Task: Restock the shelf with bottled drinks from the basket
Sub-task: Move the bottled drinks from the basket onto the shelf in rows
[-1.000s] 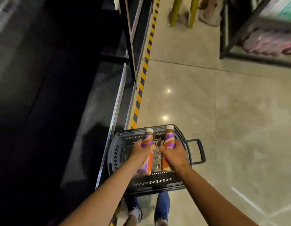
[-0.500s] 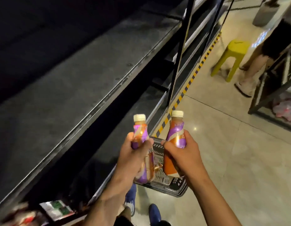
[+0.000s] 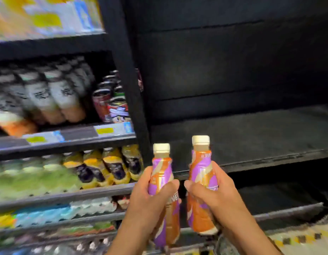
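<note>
I hold two orange-and-purple drink bottles with cream caps upright in front of a dark shelf unit. My left hand [image 3: 150, 199] grips the left bottle [image 3: 162, 173] round its middle. My right hand [image 3: 214, 197] grips the right bottle [image 3: 201, 168], which stands slightly higher. Both bottles are level with the front edge of a bare black shelf [image 3: 251, 138] at centre right. The basket is out of view.
A black upright post [image 3: 126, 80] divides the bare bay from a stocked bay on the left, with rows of blurred bottles [image 3: 54, 96], cans [image 3: 108, 102] and yellow-capped bottles [image 3: 113, 166]. A lower black shelf [image 3: 279, 196] lies below. A yellow-black floor stripe [image 3: 297, 238] runs at bottom right.
Both hands lifted the two bottles out of the basket and up in front of the shelving. The view swung from the floor up to the shelves; the basket has left the frame.
</note>
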Action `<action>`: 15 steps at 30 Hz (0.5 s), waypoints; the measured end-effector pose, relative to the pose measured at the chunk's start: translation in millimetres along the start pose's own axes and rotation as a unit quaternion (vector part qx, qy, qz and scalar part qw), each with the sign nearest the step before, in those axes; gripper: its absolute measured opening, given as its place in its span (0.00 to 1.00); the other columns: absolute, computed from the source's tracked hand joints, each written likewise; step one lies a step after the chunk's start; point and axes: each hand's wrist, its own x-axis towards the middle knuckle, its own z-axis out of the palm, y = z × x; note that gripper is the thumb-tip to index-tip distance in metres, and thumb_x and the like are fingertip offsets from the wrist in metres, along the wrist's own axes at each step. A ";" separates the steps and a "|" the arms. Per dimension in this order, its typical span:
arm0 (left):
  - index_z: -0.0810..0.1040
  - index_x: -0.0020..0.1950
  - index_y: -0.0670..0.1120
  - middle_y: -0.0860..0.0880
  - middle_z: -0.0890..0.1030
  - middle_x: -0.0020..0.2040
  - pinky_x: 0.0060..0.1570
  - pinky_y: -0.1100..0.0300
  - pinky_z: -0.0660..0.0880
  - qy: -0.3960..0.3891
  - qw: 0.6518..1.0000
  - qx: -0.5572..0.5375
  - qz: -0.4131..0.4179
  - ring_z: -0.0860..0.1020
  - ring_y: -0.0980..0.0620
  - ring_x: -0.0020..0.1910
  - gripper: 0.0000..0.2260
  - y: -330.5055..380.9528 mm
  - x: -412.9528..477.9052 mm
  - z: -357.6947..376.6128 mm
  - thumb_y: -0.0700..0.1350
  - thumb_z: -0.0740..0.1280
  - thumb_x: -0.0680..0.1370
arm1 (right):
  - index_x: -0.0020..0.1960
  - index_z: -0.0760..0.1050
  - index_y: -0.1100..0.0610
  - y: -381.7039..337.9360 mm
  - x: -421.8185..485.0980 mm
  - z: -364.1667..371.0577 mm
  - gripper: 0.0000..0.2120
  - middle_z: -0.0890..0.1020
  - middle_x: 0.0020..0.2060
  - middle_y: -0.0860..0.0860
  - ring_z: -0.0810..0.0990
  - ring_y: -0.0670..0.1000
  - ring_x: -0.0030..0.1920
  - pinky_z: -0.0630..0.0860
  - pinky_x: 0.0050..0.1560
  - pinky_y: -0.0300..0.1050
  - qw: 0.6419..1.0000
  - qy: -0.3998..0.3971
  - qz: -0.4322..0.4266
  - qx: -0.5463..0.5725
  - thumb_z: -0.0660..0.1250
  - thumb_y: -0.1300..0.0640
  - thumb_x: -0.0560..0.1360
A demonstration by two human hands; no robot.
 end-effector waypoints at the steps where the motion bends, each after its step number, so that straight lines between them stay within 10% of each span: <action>1: 0.81 0.50 0.57 0.42 0.85 0.46 0.53 0.35 0.78 0.032 0.999 -0.009 0.005 0.83 0.37 0.46 0.23 2.9 -5.1 -27.3 0.60 0.76 0.57 | 0.49 0.79 0.52 -5.1 -0.5 26.2 0.15 0.83 0.36 0.58 0.81 0.50 0.35 0.78 0.37 0.41 1.000 -0.025 -0.003 0.005 0.79 0.55 0.64; 7: 0.83 0.51 0.55 0.46 0.86 0.43 0.47 0.49 0.80 0.130 0.990 -0.040 0.045 0.85 0.46 0.42 0.21 18.8 -44.5 -188.4 0.52 0.81 0.60 | 0.55 0.79 0.46 -18.3 -16.4 187.9 0.18 0.86 0.42 0.54 0.86 0.52 0.45 0.83 0.51 0.50 0.988 -0.149 -0.005 0.030 0.77 0.60 0.69; 15: 0.81 0.54 0.53 0.46 0.86 0.45 0.55 0.44 0.79 0.180 0.982 -0.035 0.048 0.85 0.46 0.46 0.20 14.8 -54.0 -354.6 0.54 0.78 0.64 | 0.56 0.76 0.52 -19.9 -26.8 368.7 0.20 0.86 0.35 0.49 0.84 0.46 0.36 0.78 0.34 0.37 0.982 -0.182 -0.022 0.040 0.77 0.63 0.68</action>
